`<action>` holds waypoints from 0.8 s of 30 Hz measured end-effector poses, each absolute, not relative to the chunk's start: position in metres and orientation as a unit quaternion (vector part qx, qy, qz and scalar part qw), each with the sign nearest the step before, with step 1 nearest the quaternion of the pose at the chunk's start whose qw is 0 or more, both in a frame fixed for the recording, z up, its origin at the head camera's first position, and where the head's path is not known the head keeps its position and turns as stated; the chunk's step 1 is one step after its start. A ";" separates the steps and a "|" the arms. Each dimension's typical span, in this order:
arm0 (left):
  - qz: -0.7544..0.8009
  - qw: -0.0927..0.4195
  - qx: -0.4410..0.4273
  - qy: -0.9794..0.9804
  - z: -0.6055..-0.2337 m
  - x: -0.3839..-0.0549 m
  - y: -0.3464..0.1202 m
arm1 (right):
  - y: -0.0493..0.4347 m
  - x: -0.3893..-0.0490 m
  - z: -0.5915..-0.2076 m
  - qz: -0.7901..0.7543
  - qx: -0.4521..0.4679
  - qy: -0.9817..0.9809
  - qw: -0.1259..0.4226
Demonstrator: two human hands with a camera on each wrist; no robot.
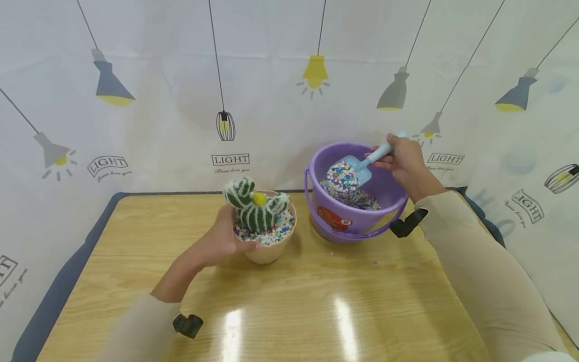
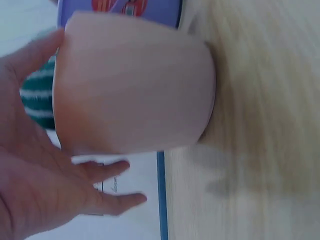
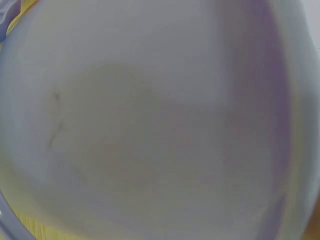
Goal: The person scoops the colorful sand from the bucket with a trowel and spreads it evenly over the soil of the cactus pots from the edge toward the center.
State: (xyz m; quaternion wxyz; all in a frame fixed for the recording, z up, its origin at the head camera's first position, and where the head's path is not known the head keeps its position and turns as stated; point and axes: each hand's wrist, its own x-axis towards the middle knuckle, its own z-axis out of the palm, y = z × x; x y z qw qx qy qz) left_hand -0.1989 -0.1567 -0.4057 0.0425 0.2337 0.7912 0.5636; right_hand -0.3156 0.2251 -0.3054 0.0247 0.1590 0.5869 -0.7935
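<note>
My left hand [image 1: 221, 236] holds a light peach plant pot [image 1: 266, 255] by its rim, the thumb across the front. In it stands a green-and-white knitted cactus [image 1: 258, 219] with a yellow ball, ringed by colourful pebbles [image 1: 282, 227]. The left wrist view shows the pot [image 2: 135, 85] from the side, two fingers [image 2: 120, 202] stretched clear of its wall. Over the purple bucket [image 1: 366, 221], my right hand [image 1: 407, 160] grips a light blue scoop [image 1: 383, 150] by its handle. Multicoloured pebbles [image 1: 342, 176] fill the scoop's blade. The bucket's blurred wall [image 3: 150, 125] covers most of the right wrist view.
More pebbles [image 1: 362, 200] lie in the bottom of the bucket. The bucket's handle [image 1: 371, 234] hangs down across its front. A few stray pebbles are on the wooden table [image 1: 289, 306]. Behind it hangs a white curtain [image 1: 172, 100] printed with lamps.
</note>
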 end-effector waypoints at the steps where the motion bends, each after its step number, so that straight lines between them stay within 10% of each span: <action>1: 0.556 0.025 0.210 0.804 -0.406 -0.194 -0.153 | 0.226 -0.314 -0.305 -0.797 0.162 0.582 0.023; 7: 0.528 0.004 0.080 0.845 -0.411 -0.179 -0.136 | 0.226 -0.306 -0.299 -0.820 0.181 0.542 0.023; 12: 0.579 -0.006 0.142 0.803 -0.410 -0.186 -0.140 | 0.218 -0.301 -0.295 -0.833 0.181 0.521 0.040; 24: 0.573 0.145 0.146 0.794 -0.406 -0.204 -0.158 | 0.186 -0.299 -0.294 -0.842 0.151 0.515 0.056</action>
